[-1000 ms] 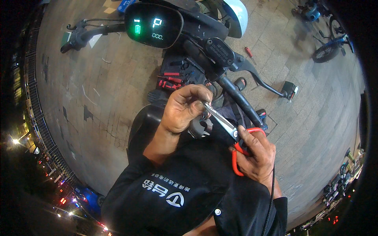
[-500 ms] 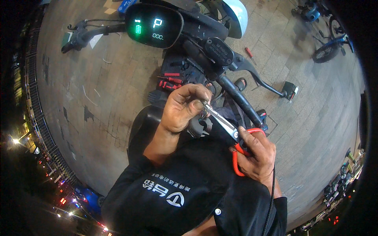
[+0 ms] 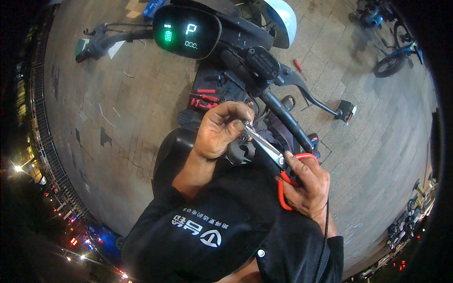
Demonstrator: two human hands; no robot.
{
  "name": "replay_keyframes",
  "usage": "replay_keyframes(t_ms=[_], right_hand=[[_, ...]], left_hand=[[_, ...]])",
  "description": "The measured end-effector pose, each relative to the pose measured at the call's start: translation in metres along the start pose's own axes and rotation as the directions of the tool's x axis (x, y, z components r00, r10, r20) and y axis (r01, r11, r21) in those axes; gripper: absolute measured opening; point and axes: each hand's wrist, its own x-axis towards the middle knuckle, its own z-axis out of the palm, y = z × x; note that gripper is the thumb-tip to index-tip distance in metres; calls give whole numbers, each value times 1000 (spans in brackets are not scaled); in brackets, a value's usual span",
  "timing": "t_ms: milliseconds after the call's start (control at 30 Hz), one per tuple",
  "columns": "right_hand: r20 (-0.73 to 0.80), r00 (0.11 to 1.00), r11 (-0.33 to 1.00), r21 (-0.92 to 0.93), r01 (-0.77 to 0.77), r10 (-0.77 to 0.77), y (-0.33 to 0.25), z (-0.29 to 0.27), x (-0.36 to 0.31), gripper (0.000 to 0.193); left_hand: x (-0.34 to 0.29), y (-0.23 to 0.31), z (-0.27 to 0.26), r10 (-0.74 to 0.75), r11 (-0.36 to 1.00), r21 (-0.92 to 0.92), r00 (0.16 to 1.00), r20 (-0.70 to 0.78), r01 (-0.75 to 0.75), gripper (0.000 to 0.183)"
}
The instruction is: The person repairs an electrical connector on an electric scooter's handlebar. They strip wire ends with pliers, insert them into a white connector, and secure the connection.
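Observation:
My right hand [image 3: 310, 187] grips a pair of scissors [image 3: 268, 149] by its red handles, with the blades pointing up and left. The blade tips meet the fingertips of my left hand [image 3: 218, 131], which is closed in a pinch. Something small sits between those fingertips; it is mostly hidden, and I cannot make out its kind. Just below the left fingers is a dark grey part with a rounded notch [image 3: 240, 153]. A thin black cord [image 3: 323, 240] runs down beside my right wrist.
Ahead stand the scooter's lit display [image 3: 186, 32], black handlebar [image 3: 288, 120] and brake lever [image 3: 306, 92]. Red-handled tools [image 3: 205, 98] lie on the footboard. A red screwdriver [image 3: 298, 67] is on the paving, and a sandalled foot [image 3: 288, 101] shows beyond the bar. Parked bikes [image 3: 394, 59] stand at right.
The scissor tips have shifted very slightly at my left fingertips. The view has moved a little; both hands keep their grips.

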Motion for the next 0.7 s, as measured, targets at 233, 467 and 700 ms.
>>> replay_keyframes(t_ms=[233,467,700], right_hand=[[3,1000,1000,-8,-7,8,-5,-2,1,53],[-9,1000,999,-34,3,-4,-2,-2,1,54],[-4,1000,1000,-21,-6,5,0,-1,1,54]], left_hand=[[-2,-2,-2,-33,998,-48,999,6,34,22],[-3,1,0,-41,999,-34,999,-7,41,22],[-5,1,1,-48,997,-62,999,1,48,22]])
